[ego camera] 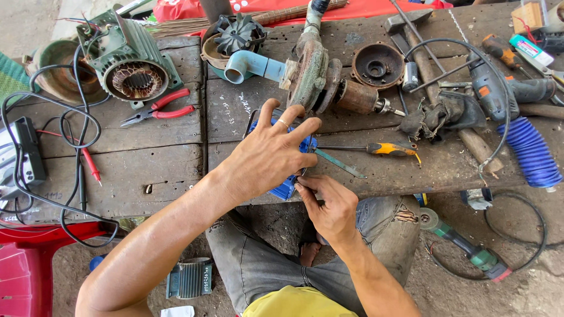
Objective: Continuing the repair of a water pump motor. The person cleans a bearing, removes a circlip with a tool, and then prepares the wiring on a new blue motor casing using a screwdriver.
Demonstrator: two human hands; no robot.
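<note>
Outdoor workshop, daylight. Low workbench of weathered grey wooden planks w/ gaps btwn boards, over dusty grey concrete floor (cracked in places). Red plastic stool at left.

Wooden workbench, seen from above: left hand spread flat over a blue box at its near edge, right hand pinching the box's lower corner, red pliers and a green motor housing lying farther left.

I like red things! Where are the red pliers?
The red pliers lie on the wooden bench, left of the left hand, just below the green motor housing.
</note>
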